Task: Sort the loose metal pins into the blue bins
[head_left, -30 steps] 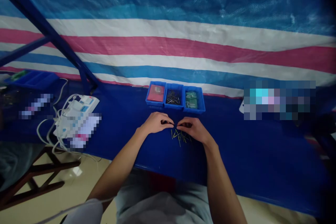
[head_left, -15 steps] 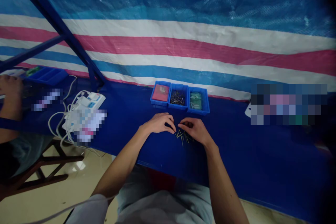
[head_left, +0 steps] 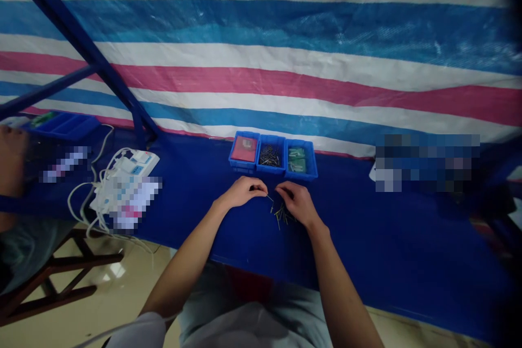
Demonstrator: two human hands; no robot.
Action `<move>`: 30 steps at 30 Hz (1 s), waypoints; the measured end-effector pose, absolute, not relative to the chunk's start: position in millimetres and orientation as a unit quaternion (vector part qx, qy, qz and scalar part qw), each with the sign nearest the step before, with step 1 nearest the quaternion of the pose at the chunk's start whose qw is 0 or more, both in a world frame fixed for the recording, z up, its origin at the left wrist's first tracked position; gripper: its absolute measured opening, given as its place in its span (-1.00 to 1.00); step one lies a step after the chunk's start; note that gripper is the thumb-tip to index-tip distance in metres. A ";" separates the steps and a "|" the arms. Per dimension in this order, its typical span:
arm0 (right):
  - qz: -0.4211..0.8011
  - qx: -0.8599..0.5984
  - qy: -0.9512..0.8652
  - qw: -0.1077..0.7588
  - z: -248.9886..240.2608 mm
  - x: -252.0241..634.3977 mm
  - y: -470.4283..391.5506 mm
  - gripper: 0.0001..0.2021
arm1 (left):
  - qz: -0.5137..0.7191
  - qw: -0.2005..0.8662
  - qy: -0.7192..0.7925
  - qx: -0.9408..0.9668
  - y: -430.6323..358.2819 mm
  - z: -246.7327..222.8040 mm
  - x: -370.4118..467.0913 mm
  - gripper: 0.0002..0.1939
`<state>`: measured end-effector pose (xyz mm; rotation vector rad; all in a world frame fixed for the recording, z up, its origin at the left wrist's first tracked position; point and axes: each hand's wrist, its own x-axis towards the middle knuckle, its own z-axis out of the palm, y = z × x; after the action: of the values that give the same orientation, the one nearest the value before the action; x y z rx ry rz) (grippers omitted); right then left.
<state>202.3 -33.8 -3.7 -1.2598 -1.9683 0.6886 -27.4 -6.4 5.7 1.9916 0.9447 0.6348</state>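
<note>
Pins [head_left: 282, 213] lie in a small pile on the blue bench [head_left: 387, 239], under the right hand [head_left: 297, 202]. The left hand [head_left: 243, 191] pinches one pin. Lift pins slowly, one by one.

Small thin metal pins [head_left: 281, 213], dull grey with a faint glint, are lying loose just under the right hand [head_left: 297, 202] and near the left hand [head_left: 243, 191]. Deep-blue matt cloth table cover [head_left: 367, 239], smooth and unwrinkled, is lying beneath both hands. Three small blue moulded plastic bins [head_left: 272, 155], slightly glossy at the rims, are sitting just beyond the fingertips. Striped woven plastic tarpaulin [head_left: 285, 65], coarse and faintly shiny, is hanging behind them. White glossy plastic power strip [head_left: 130, 166] is lying well left of the left hand.
</note>
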 end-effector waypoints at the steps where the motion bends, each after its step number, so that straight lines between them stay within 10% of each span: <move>1: 0.257 -0.483 -0.762 0.346 -3.4 201.3 -34.4 -0.77 | 0.265 0.412 0.383 0.783 -6.5 4.6 -26.3 -0.86; 30: 0.199 -0.445 -0.768 0.416 -4.9 185.1 -39.0 -0.78 | 0.341 0.152 0.371 0.850 -15.7 9.0 -14.5 -0.83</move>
<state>185.1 -39.0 -4.9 -1.1180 -1.9273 0.4991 -14.5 -15.7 9.0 2.4408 1.0642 0.9791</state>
